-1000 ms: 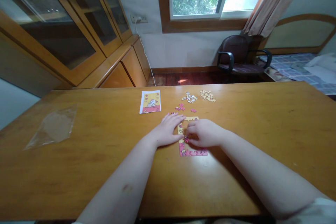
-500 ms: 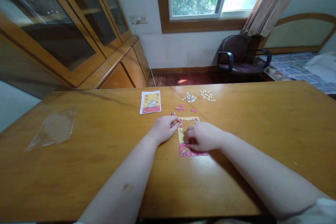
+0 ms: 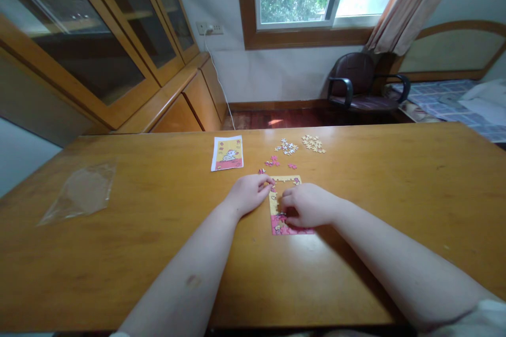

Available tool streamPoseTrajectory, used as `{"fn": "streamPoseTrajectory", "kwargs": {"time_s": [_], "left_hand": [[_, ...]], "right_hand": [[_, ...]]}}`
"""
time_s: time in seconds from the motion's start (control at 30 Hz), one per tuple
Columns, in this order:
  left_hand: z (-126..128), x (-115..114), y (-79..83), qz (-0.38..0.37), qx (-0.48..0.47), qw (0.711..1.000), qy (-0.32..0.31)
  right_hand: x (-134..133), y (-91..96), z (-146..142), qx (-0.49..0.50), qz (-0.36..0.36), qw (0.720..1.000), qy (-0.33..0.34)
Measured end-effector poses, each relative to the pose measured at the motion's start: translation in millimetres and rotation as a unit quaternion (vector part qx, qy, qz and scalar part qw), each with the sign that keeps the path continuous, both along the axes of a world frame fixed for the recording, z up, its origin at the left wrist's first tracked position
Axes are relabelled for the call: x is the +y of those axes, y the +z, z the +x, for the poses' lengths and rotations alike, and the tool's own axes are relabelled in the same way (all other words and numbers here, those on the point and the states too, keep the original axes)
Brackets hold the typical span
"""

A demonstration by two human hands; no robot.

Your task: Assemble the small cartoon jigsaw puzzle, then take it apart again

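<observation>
A partly built jigsaw puzzle (image 3: 279, 205) with a yellow and pink border lies on the wooden table (image 3: 158, 253). My left hand (image 3: 250, 194) rests beside its left edge, fingers curled, fingertips touching the puzzle's top left corner. My right hand (image 3: 306, 204) lies over the puzzle's right half with its fingers curled and pressed down on the pieces. Whether either hand holds a piece is hidden. Loose pink pieces (image 3: 272, 161) lie just beyond the puzzle. Farther back sit a white pile (image 3: 286, 147) and a yellow pile (image 3: 313, 143) of pieces.
A small picture card (image 3: 227, 152) lies at the back, left of the piles. A clear plastic bag (image 3: 81, 193) is on the table's left side. Beyond the table stand a dark armchair (image 3: 358, 84), a glass-fronted wooden cabinet (image 3: 110, 47) and a window.
My left hand has drawn back from lying flat over the puzzle's top left to a curled pose beside it. My right hand has barely shifted.
</observation>
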State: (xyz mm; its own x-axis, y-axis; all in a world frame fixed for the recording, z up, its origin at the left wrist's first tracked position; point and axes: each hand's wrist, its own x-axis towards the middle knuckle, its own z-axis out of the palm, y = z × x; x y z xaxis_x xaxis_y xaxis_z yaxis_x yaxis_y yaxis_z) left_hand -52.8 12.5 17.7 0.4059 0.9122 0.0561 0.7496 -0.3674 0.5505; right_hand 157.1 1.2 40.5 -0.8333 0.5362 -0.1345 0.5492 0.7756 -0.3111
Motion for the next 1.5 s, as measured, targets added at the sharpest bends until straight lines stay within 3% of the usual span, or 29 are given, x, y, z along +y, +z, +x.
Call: {"fn": "streamPoseTrajectory", "kwargs": {"time_s": [0.47, 0.8, 1.03, 1.1, 1.17, 1.23, 1.3, 1.5], "left_hand": [[1, -1, 2.9, -0.003, 0.005, 1.000, 0.005], [1, 0, 1.3, -0.004, 0.046, 0.999, -0.009], [1, 0, 4.0, -0.007, 0.085, 0.996, 0.020], [0, 0, 5.4, -0.001, 0.106, 0.994, 0.030], [0, -1, 7.7, 0.001, 0.127, 0.991, 0.041], [-1, -3, 10.6, -0.008, 0.143, 0.989, 0.038], [-1, -4, 13.2, -0.024, 0.157, 0.987, 0.015], [-1, -4, 12.7, -0.044, 0.174, 0.984, -0.008]], "right_hand": [[1, -0.2, 2, 0.006, 0.004, 1.000, -0.007], [-1, -5.2, 2, 0.065, -0.022, 0.997, 0.024], [-1, -1.3, 0, 0.058, -0.029, 0.998, 0.018], [2, 0.5, 1, 0.044, -0.007, 0.999, -0.031], [8, 1.2, 2, 0.014, 0.035, 0.989, -0.140], [15, 0.5, 6, -0.023, 0.062, 0.962, -0.266], [23, -2.0, 10, -0.041, 0.047, 0.936, -0.345], [32, -14.4, 15, 0.005, -0.006, 0.923, -0.384]]}}
